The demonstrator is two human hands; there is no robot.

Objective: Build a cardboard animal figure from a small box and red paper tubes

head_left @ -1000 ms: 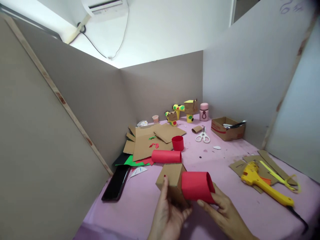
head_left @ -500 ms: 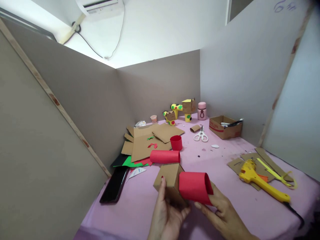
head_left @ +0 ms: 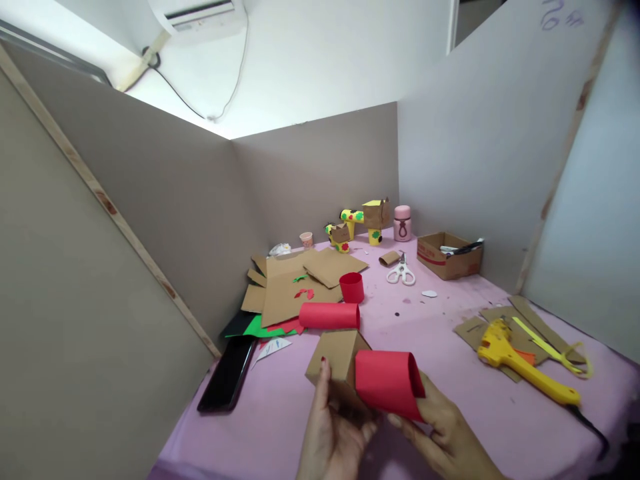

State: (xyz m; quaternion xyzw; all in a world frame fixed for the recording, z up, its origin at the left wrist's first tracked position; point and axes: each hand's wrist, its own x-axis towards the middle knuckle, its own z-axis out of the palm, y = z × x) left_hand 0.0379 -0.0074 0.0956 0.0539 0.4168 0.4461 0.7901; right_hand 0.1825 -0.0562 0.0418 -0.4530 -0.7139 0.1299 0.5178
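Note:
My left hand [head_left: 335, 430] grips a small brown cardboard box [head_left: 337, 360] from below, thumb up along its left face. My right hand [head_left: 445, 433] holds a red paper tube [head_left: 387, 383] pressed against the box's right side, fingers under the tube. Both are held just above the pink table [head_left: 280, 413], near its front edge. Beyond them lies a longer red paper roll [head_left: 329, 315], and a short red paper ring [head_left: 351, 287] stands upright behind it.
Cardboard sheets [head_left: 290, 283] and green and red paper scraps lie at the left, a black phone [head_left: 227, 373] beside them. White scissors [head_left: 401, 272], a cardboard tray [head_left: 450, 255], a pink jar [head_left: 402, 223] and decorated paper figures [head_left: 360, 223] stand at the back. A yellow glue gun [head_left: 525, 370] lies right.
The view has shifted slightly; the box and red tube sit a little lower and further left in the frame. Both hands keep their hold.

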